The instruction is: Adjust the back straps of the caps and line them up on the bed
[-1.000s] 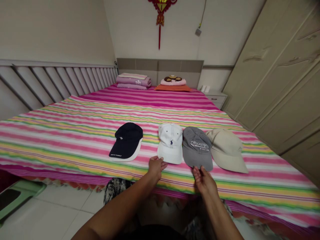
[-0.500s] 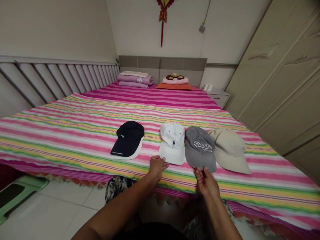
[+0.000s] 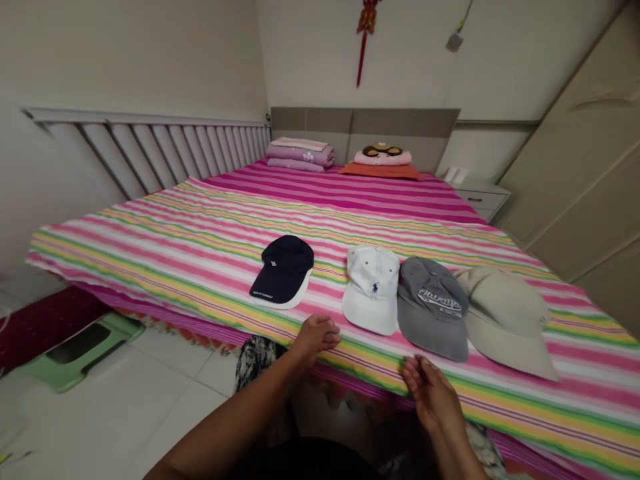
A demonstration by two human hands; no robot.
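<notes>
Four caps would be several: a navy cap with a white brim edge lies at the left on the striped sheet. To its right, past a gap, sit a white cap with a small dark emblem, a grey cap with white lettering and a beige cap, side by side. My left hand hovers at the bed's front, between the navy and white caps, fingers loosely apart and holding nothing. Below the grey cap's brim is my right hand, palm turned up, open and clear of the cap.
Folded purple bedding and a pink pillow rest by the headboard. A white rail runs along the left. A green stool stands on the floor at left; a nightstand is at far right.
My left hand has drawn away from the white cap's brim, and my right hand has come off the grey cap's brim. The view has turned left, shifting everything rightward.
</notes>
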